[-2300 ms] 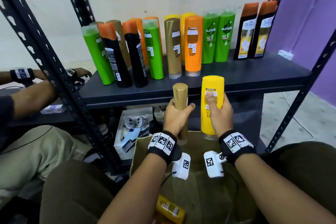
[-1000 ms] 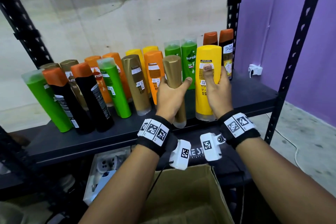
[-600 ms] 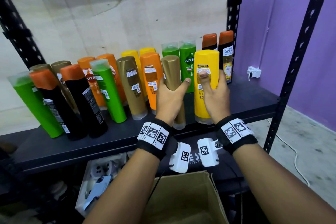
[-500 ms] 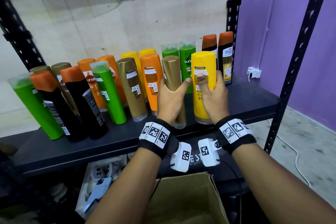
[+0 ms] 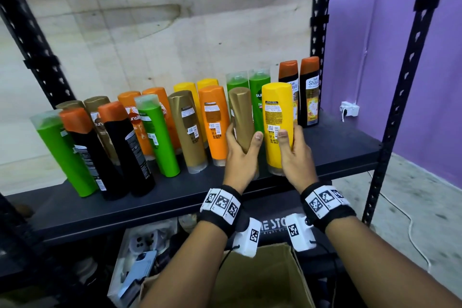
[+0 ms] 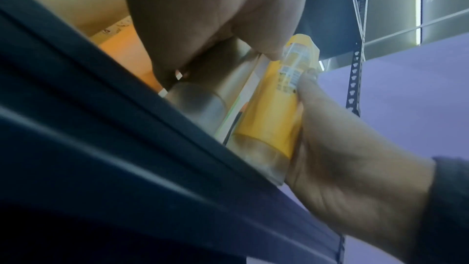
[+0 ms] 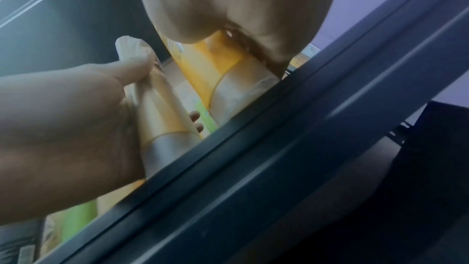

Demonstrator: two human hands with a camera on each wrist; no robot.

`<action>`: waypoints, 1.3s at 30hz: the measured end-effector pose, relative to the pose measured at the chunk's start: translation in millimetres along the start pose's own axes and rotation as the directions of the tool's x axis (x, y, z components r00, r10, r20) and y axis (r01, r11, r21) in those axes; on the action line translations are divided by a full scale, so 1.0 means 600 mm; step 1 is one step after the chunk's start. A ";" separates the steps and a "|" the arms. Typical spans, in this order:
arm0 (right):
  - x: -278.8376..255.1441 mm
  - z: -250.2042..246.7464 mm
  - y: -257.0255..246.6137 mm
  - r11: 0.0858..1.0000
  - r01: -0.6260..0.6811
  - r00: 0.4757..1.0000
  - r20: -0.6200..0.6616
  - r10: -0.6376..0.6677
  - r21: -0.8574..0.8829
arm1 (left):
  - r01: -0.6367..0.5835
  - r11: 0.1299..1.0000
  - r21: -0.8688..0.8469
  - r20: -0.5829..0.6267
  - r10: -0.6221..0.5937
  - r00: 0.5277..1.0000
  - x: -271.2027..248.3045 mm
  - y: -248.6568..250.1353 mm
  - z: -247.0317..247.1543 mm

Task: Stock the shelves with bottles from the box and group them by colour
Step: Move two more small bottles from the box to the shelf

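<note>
Behind the dark shelf stands a pale wall with a purple wall to the right of it. Compared with half a second ago, both hands sit lower on their bottles: the thumbs were near the labels' top, and now they lie at the labels' lower edge. The two bottles stand at almost the same place at the front of the shelf as before.

The left hand grips the gold bottle, with the thumb across its front and the other fingers curled round its far side; in the right wrist view two fingertips show past the bottle's edge. This bottle leans slightly, and its base is hidden behind the hand, so I cannot tell if it touches the shelf.

The right hand grips the yellow bottle, the thumb on the label side and the fingers wrapped round its right side. The clear cap of this bottle is down at the front edge of the shelf, just right of the gold bottle.

Farther back on the shelf stand green bottles, orange bottles, black bottles and another gold one. Below the shelf, between the forearms, is the cardboard box.
</note>
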State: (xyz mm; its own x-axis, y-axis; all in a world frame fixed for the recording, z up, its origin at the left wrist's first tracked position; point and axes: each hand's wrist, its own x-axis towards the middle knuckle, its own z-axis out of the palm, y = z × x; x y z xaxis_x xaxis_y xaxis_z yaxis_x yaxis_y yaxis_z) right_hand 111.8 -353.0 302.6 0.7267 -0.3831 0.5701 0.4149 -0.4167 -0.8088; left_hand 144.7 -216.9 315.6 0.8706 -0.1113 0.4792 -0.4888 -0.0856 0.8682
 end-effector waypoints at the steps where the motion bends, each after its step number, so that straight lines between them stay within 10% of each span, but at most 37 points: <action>1: -0.003 -0.006 -0.002 1.000 0.005 1.000 0.008 -0.005 -0.012 | -0.006 1.000 0.030 0.007 0.006 1.000 -0.011 -0.004 -0.001; 22: -0.021 -0.052 -0.042 0.929 -0.058 0.956 0.247 0.158 -0.367 | -0.033 0.953 0.301 0.207 -0.031 0.978 -0.047 -0.002 -0.043; 39: 0.063 -0.013 -0.044 0.873 -0.172 0.897 0.294 0.330 -0.456 | 0.021 0.903 0.429 0.051 -0.048 0.998 -0.001 -0.002 0.014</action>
State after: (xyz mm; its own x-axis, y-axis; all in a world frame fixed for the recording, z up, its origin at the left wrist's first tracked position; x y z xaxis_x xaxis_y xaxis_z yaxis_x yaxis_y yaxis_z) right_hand 124.2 -362.8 346.3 0.9497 -0.2394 0.2021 -0.0127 -0.6740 -0.7386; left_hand 144.4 -224.9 312.9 0.8891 -0.1579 0.4296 -0.4467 -0.5043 0.7391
